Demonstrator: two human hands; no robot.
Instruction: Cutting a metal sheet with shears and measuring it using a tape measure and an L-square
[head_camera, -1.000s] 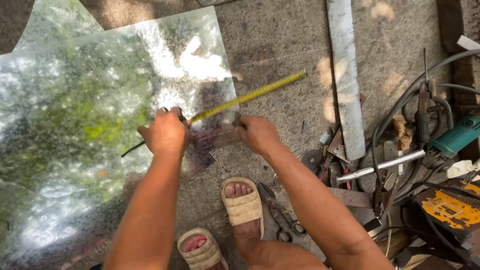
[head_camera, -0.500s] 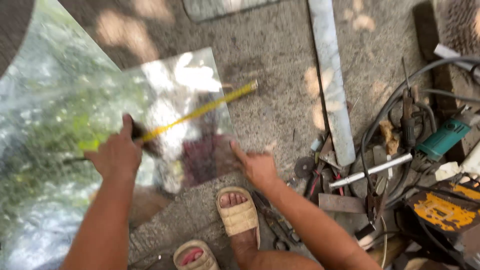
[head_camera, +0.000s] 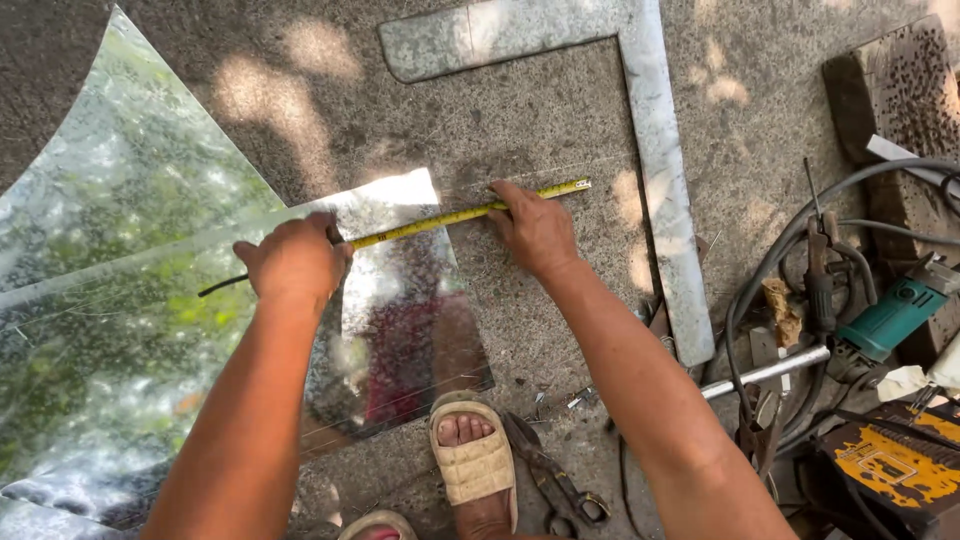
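Rough concrete floor (head_camera: 330, 90), dappled with sun and shade. Lying flat on it, a shiny metal sheet (head_camera: 130, 300) mirroring green leaves and sky. Stretched across the sheet's upper right corner and out onto bare floor, a yellow tape (head_camera: 455, 214), slanting slightly upward to the right.

Left hand (head_camera: 293, 262) clenched over the tape's near end on top of the sheet, a thin dark item poking out to its left, too hidden to identify. Right hand (head_camera: 535, 228) just past the sheet's right edge, palm down, fingertips pressing the tape against the floor; tape end jutting a little beyond it.

Beyond the sheet, farther right, a grey L-shaped metal strip (head_camera: 660, 180) flat on the floor. Below the sheet's lower right corner, a foot in a tan sandal (head_camera: 470, 460), with dark snips (head_camera: 555, 485) just beside it. Well to the right of the sheet, a clutter of black cables (head_camera: 790, 250), a teal grinder (head_camera: 890, 320) and a yellow-topped case (head_camera: 895, 465).
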